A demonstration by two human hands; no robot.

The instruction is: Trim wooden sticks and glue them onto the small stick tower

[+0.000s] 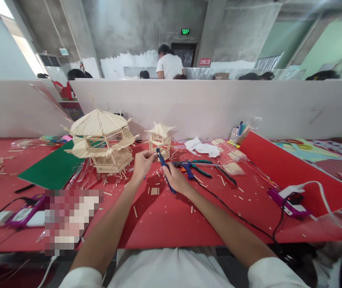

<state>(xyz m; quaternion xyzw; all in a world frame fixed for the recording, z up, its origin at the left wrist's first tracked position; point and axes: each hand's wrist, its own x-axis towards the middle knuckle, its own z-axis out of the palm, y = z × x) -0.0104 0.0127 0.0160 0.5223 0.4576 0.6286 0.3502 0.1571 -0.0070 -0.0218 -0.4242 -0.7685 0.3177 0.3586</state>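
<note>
My right hand [175, 178] is closed around a blue glue gun [163, 162] whose black cord trails right across the red table [171, 220]. The gun's nozzle points up toward my left hand [142, 163], which is pinched shut on something small I cannot make out. Just behind both hands stands a small wooden-stick pavilion [160, 139]. A larger stick pavilion [103, 140] stands to its left on a green sheet [52, 168]. Short stick pieces [155, 191] lie scattered under my hands.
Pliers with blue and green handles [199, 166] lie right of my hands, beside a white cloth [202, 148] and a bag of sticks [232, 158]. Purple power strips [289, 200] sit at both sides. A white partition [219, 108] closes off the back; people sit and stand beyond it.
</note>
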